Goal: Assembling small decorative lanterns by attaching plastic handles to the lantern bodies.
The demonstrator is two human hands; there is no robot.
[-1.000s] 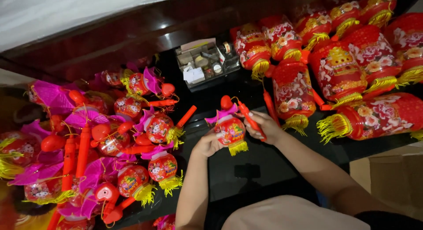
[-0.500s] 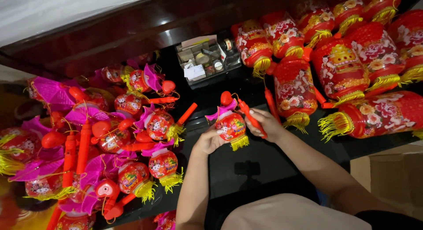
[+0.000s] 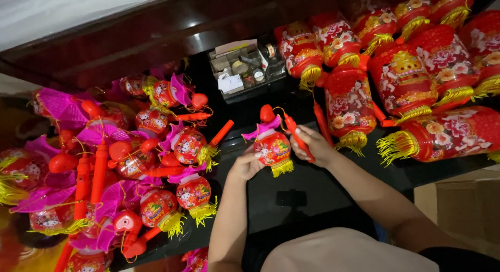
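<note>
While the small red lantern [image 3: 273, 148] is pinched upright between both hands above the bench [image 3: 312, 199], its red stick [image 3: 298, 138] is seemingly gripped by the right hand [image 3: 314, 145], the left hand [image 3: 246, 165] closed on its side.

1. Small lantern [image 3: 272, 148]: a round red toy lantern with a printed, multicoloured picture panel on its side, held above the black tabletop between the two hands.
2. Top trim: a pink, petal-like paper collar sits at the lantern's upper end, on the side away from the viewer.
3. Bottom trim: a short yellow fringe hangs at the lower end, toward the viewer.
4. Red handle stick [image 3: 298, 138]: a slim red plastic rod, lying aslant just right of the lantern body, touching it.
5. Red heart-shaped knob [image 3: 267, 113]: rests above the collar; a thin cord appears to run from it toward the stick.
</note>
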